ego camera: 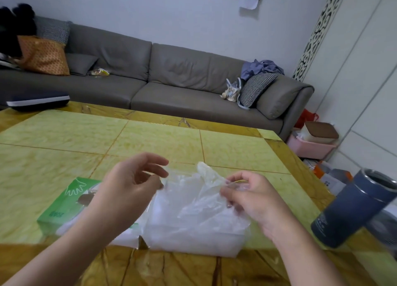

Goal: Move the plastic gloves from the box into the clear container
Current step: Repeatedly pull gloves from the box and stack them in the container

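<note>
Yellow-green marbled tabletop (64,139) fills the near half of what I see, with a long grey sofa (171,75) against the pale wall at twelve o'clock and a houndstooth cushion (256,88) on its right end. At three o'clock from my hands a dark blue tumbler (352,208) stands at the table's edge.

Between my hands I hold up a thin plastic glove (199,191), spread out like a sheet. My left hand (129,186) pinches its left edge between thumb and forefinger, the other fingers loosely curved above. My right hand (251,197) has its fingers curled round the bunched right edge of the film, gripping it.

Below the glove, at six o'clock from it, sits the clear container (193,238), low and rectangular, with more crumpled clear plastic inside; the held glove hangs over it, and I cannot tell whether its lower edge touches the contents. At nine o'clock, partly behind my left forearm, lies the green glove box (64,202), flat on the table, with a white hand outline printed on its top.
</note>
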The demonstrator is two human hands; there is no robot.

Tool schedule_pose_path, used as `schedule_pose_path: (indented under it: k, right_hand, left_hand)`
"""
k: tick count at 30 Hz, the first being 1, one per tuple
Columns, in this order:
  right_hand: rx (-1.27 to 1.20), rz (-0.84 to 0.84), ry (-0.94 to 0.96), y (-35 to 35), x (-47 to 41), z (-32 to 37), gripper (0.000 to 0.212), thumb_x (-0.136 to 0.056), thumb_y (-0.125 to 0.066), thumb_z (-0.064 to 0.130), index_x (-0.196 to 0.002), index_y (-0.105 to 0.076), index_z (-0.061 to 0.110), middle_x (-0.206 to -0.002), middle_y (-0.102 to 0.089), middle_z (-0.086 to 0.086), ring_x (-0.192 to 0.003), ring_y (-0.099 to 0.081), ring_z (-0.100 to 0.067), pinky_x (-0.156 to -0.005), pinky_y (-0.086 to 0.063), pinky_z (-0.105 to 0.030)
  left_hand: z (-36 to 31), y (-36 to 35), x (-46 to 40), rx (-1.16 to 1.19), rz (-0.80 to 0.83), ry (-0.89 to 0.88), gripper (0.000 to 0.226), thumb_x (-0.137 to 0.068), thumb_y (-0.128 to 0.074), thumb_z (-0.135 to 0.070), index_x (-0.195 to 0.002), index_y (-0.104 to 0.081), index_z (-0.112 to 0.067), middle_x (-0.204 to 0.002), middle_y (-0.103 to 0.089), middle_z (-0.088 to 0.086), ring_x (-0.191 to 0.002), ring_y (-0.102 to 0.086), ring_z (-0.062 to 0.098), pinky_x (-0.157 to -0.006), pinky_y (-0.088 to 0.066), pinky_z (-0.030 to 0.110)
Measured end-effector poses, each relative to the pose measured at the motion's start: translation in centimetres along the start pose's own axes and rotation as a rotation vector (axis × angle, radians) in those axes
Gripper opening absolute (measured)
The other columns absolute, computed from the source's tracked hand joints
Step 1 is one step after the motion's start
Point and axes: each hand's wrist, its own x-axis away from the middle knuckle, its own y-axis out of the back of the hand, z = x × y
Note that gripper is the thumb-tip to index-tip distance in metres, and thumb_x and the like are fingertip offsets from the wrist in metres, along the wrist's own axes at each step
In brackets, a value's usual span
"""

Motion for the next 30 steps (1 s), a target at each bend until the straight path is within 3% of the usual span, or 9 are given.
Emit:
schedule_pose_path:
  k: [3, 6, 8, 11, 16, 21, 25, 28, 30]
  right_hand:
    - [0.207, -0.010, 0.048, 0.2, -0.2, -0.1, 0.016, -0.090, -0.077, 0.009, -0.097, -0.069, 0.022, -0.079, -0.078, 0.004, -0.061, -0.070, -0.023, -0.068, -0.062, -0.049]
    - [0.297, 0.041, 0.119, -0.6, -0.3, -0.1, 0.014, -0.090, -0.065, 0.007, -0.093, -0.069, 0.020, -0.074, -0.075, -0.001, -0.057, -0.068, -0.021, -0.060, -0.060, -0.047]
    - [0.352, 0.064, 0.142, -1.1, -0.2, -0.2, 0.013, -0.092, -0.064, 0.009, -0.093, -0.068, 0.021, -0.074, -0.075, -0.002, -0.050, -0.062, -0.012, -0.050, -0.052, -0.033]
    - [0.382, 0.018, 0.138, -1.4, -0.3, -0.4, 0.014, -0.095, -0.072, 0.011, -0.092, -0.068, 0.024, -0.082, -0.075, 0.001, -0.048, -0.064, -0.005, -0.044, -0.046, -0.020]
    - [0.496, -0.134, 0.219, -0.9, -0.9, -1.3, 0.022, -0.094, -0.072, 0.010, -0.081, -0.066, 0.027, -0.077, -0.071, 0.006, -0.064, -0.069, -0.007, -0.054, -0.057, -0.025]
    - [0.709, -0.196, 0.290, -0.9, -1.2, -1.2, 0.027, -0.094, -0.072, 0.007, -0.078, -0.061, 0.025, -0.075, -0.065, 0.008, -0.065, -0.064, -0.011, -0.060, -0.061, -0.036]
    - [0.905, -0.234, 0.300, -1.2, -0.2, -0.2, 0.025, -0.092, -0.074, 0.008, -0.092, -0.058, 0.027, -0.087, -0.062, 0.012, -0.077, -0.062, -0.011, -0.063, -0.058, -0.031]
    - [0.918, -0.214, 0.443, -2.2, 1.4, 1.6, 0.037, -0.091, -0.073, 0.006, -0.114, -0.053, 0.027, -0.109, -0.050, 0.014, -0.094, -0.053, -0.008, -0.074, -0.047, -0.017]
    - [0.855, -0.093, 0.462, -3.5, 2.8, 2.8, 0.026, -0.093, -0.066, 0.007, -0.104, -0.054, 0.026, -0.107, -0.050, 0.015, -0.094, -0.053, -0.007, -0.075, -0.049, -0.019]
  left_hand:
    - [-1.2, -0.5, 0.6, -0.408, -0.096, -0.409, 0.033, -0.087, -0.067, -0.007, -0.112, -0.071, -0.029, -0.105, -0.063, -0.023, -0.101, -0.056, -0.003, -0.092, -0.042, 0.006]
    - [-2.3, -3.0, 1.0, -0.484, 0.076, -0.577, 0.029, -0.092, -0.063, -0.008, -0.113, -0.070, -0.027, -0.112, -0.059, -0.018, -0.100, -0.058, 0.006, -0.090, -0.050, 0.019]
    - [-1.8, -5.5, 1.2, -0.533, 0.255, -0.434, 0.027, -0.100, -0.052, -0.017, -0.116, -0.064, -0.035, -0.111, -0.055, -0.021, -0.095, -0.061, 0.008, -0.077, -0.056, 0.032]
    - [0.2, -7.5, 1.1, -0.674, 0.422, -0.177, 0.030, -0.103, -0.040, -0.025, -0.126, -0.058, -0.034, -0.119, -0.058, -0.014, -0.103, -0.062, 0.013, -0.083, -0.056, 0.036]
    - [1.6, -7.2, -0.1, -0.689, 0.551, 0.027, 0.037, -0.103, -0.038, -0.026, -0.133, -0.056, -0.039, -0.127, -0.061, -0.014, -0.108, -0.060, 0.008, -0.089, -0.052, 0.027]
    - [2.1, -6.9, -1.8, -0.668, 0.697, 0.106, 0.044, -0.100, -0.045, -0.027, -0.139, -0.052, -0.047, -0.126, -0.061, -0.020, -0.103, -0.063, 0.003, -0.094, -0.054, 0.028]
    - [1.5, -6.8, -2.8, -0.640, 0.804, 0.103, 0.057, -0.097, -0.064, -0.042, -0.148, -0.041, -0.052, -0.121, -0.062, -0.025, -0.101, -0.059, -0.001, -0.083, -0.048, 0.020]
    - [1.4, -7.0, -3.3, -0.639, 0.844, 0.103, 0.068, -0.089, -0.073, -0.047, -0.148, -0.040, -0.053, -0.110, -0.065, -0.023, -0.094, -0.063, 0.000, -0.074, -0.051, 0.021]
    - [1.3, -7.3, -3.4, -0.671, 0.856, 0.065, 0.057, -0.087, -0.074, -0.044, -0.139, -0.050, -0.046, -0.105, -0.067, -0.019, -0.090, -0.065, 0.006, -0.078, -0.056, 0.028]
